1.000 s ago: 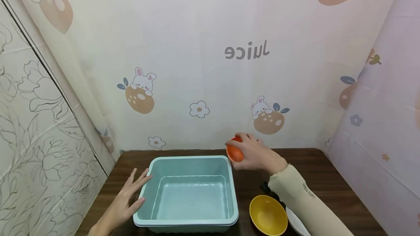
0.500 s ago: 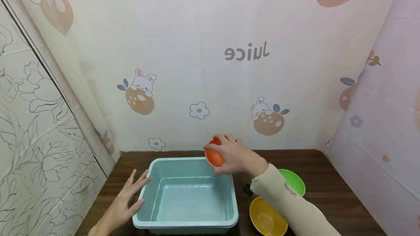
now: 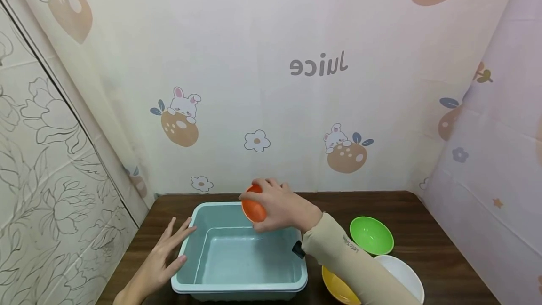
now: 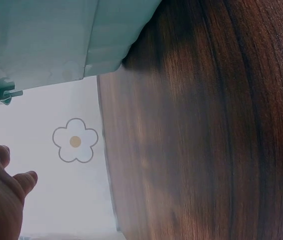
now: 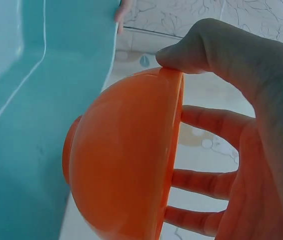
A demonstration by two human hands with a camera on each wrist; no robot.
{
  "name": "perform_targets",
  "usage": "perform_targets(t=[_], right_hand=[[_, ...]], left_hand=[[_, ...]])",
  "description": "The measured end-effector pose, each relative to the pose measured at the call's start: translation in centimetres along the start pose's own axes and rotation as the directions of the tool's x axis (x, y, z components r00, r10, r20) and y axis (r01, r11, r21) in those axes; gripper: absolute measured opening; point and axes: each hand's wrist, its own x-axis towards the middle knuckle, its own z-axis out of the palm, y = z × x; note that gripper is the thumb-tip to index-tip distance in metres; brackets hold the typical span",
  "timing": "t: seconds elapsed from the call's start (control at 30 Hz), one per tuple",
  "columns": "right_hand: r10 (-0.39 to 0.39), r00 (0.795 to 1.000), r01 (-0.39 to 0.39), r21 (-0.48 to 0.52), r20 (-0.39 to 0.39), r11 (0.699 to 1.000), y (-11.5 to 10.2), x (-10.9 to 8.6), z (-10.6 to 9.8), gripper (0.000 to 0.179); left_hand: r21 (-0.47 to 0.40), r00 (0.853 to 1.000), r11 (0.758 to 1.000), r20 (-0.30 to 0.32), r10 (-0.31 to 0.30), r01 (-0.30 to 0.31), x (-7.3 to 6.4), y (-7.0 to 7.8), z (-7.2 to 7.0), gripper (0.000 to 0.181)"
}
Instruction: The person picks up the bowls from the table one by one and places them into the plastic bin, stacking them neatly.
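Note:
My right hand (image 3: 281, 206) grips an orange bowl (image 3: 254, 205) by its rim, tilted on its side, over the far part of the light teal basin (image 3: 239, 288). In the right wrist view the thumb presses one side of the orange bowl (image 5: 121, 155) while the fingers curl over its rim. My left hand (image 3: 154, 265) rests on the basin's left rim with its fingers spread and straight. The left wrist view catches part of that hand (image 4: 1, 190) beside the basin's outer wall (image 4: 41, 45).
Right of the basin stand a green bowl (image 3: 371, 235), a white bowl (image 3: 402, 274) and a yellow bowl (image 3: 338, 291) partly hidden by my right sleeve (image 3: 355, 262). The dark wooden table (image 3: 415, 229) ends at a patterned curtain (image 3: 262, 84).
My right hand has carried the orange bowl leftward from beside the basin to over it. The green and white bowls have come out from behind the sleeve. My left hand stays put.

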Motion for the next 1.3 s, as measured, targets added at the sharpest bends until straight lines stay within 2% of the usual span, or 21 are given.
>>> perform_targets(t=[0.23,0.63,1.0,1.13,1.3], right_hand=[[-0.026,0.999,0.026,0.012,0.042,1.0,-1.2,1.2,1.7,0.067],[-0.132,0.989,0.134,-0.036,0.066,0.99,-3.2,2.2,4.9,0.064],[-0.244,0.966,0.252,-0.094,0.088,0.963,-3.5,3.7,7.2,0.066],[-0.281,0.952,0.297,-0.141,0.123,0.944,-3.9,4.2,8.1,0.066],[-0.289,0.944,0.315,-0.169,0.158,0.934,-4.4,4.6,8.6,0.066]], left_hand=[[0.009,1.0,1.0,-0.002,-0.011,0.012,0.0,0.2,-0.1,0.061],[0.009,1.0,1.0,0.015,-0.002,0.002,-0.1,-0.2,0.0,0.062],[0.038,1.0,0.999,0.015,-0.011,0.01,-0.2,-0.2,-0.2,0.062],[0.05,1.0,0.999,0.007,-0.011,0.011,-0.2,-0.1,-0.3,0.061],[0.049,1.0,0.999,0.007,-0.017,0.017,-0.1,0.1,-0.4,0.061]])
